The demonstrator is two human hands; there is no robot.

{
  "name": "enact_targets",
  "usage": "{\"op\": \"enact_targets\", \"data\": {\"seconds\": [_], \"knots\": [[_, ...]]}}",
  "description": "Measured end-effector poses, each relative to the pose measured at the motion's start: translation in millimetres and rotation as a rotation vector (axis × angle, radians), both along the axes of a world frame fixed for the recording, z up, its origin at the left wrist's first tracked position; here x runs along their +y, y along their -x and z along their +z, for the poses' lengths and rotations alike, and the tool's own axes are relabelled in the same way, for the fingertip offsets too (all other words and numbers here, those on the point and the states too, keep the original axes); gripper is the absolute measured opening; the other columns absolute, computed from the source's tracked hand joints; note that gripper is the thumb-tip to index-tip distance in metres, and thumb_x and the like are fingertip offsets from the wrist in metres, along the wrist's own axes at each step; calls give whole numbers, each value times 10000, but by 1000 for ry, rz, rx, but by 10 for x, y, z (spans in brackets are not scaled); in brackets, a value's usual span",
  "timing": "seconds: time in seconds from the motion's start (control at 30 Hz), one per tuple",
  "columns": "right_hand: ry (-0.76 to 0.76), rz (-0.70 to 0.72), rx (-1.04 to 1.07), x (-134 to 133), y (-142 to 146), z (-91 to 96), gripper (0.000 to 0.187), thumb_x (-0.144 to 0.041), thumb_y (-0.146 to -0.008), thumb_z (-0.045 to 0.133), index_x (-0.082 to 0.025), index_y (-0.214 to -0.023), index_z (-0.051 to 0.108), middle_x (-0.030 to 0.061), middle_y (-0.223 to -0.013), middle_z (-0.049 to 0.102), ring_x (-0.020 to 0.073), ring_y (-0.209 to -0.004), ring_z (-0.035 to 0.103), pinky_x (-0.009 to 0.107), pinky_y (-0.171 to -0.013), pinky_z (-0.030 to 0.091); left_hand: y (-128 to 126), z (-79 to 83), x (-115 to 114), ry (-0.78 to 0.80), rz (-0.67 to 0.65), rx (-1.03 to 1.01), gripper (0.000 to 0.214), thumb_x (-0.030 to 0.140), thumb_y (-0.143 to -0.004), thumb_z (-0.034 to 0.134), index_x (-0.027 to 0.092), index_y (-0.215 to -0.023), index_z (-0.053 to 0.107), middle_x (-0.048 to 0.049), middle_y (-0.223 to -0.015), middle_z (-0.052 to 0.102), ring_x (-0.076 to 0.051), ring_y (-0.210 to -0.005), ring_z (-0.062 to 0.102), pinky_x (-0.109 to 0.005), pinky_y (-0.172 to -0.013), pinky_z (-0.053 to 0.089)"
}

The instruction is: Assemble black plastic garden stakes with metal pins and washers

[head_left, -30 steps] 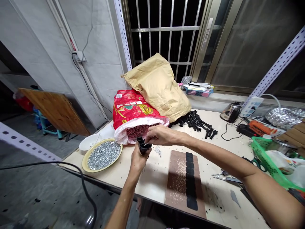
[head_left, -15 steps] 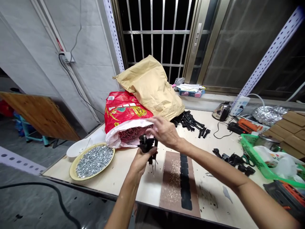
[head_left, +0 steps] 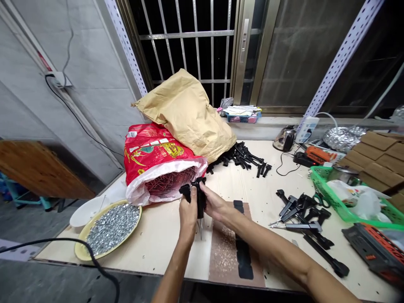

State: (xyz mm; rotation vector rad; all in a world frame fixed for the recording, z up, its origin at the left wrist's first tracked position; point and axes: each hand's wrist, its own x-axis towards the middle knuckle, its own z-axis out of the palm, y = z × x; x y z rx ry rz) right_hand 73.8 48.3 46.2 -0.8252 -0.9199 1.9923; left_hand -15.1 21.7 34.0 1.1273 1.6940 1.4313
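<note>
Near the middle of the table, my left hand is closed around black plastic pieces with thin metal prongs pointing down. My right hand grips the same bundle from the other side, thumb near its top. How many pieces are in the bundle I cannot tell. Just behind is the open mouth of a red bag full of reddish-brown nails or screws. Below the right forearm lies a brown board with light specks and a strip of black squares.
A yellow dish of small silvery metal parts and a white bowl stand left. Loose black pieces, some with metal prongs, lie right, beside a green basket and an orange-black tool case. A paper sack leans behind.
My right hand has come down from above onto the black pieces in my left hand. The view has shifted, and more loose black pieces show on the right.
</note>
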Motion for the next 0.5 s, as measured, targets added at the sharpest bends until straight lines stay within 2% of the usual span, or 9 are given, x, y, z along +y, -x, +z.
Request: {"op": "enact_targets", "data": {"seconds": [0.1,0.17,0.23,0.33,0.4,0.5], "knots": [[-243,-200,137,-83,50,20,526,-528,-838,553,-211,-1256,530,59,-1148,639,186,-1049,579,312,-927,453,-60,70,56,-110,49,-72,601,591,-812,508,124,-1184,578,-148,-1218,610,-273,-1176,534,-373,-1003,380],[-256,-295,194,-70,77,-1,593,-549,-821,562,-230,-1315,485,40,-1249,589,187,-1168,514,326,-1031,377,-100,63,108,-136,-13,-229,599,577,-808,531,150,-1228,556,-130,-1287,573,-249,-1224,499,-347,-1033,352],[-183,-351,220,-8,81,-32,626,-576,-812,551,-226,-1326,480,32,-1275,575,190,-1211,484,333,-1064,345,-128,15,148,-111,-134,-397,587,550,-790,578,175,-1241,545,-116,-1314,555,-232,-1242,485,-327,-1029,360],[-122,-328,189,99,19,-84,615,-615,-824,501,-219,-1295,517,33,-1279,574,195,-1226,473,344,-1065,344,-131,-77,168,-71,-280,-450,634,454,-673,734,174,-1210,549,-122,-1264,587,-239,-1187,527,-326,-972,413],[-110,-263,110,154,-57,-132,605,-650,-832,453,-224,-1249,559,39,-1266,584,206,-1221,475,371,-1056,344,-128,-116,192,-62,-296,-387,650,414,-598,786,148,-1151,571,-125,-1126,651,-246,-1056,601,-337,-884,464],[-70,-195,-57,232,-216,-208,614,-698,-832,390,-257,-1217,575,39,-1282,571,230,-1221,466,454,-1040,325,-174,-139,328,-77,-307,-252,567,441,-603,757,115,-1039,601,-99,-891,684,-233,-833,649,-331,-713,503]]}}
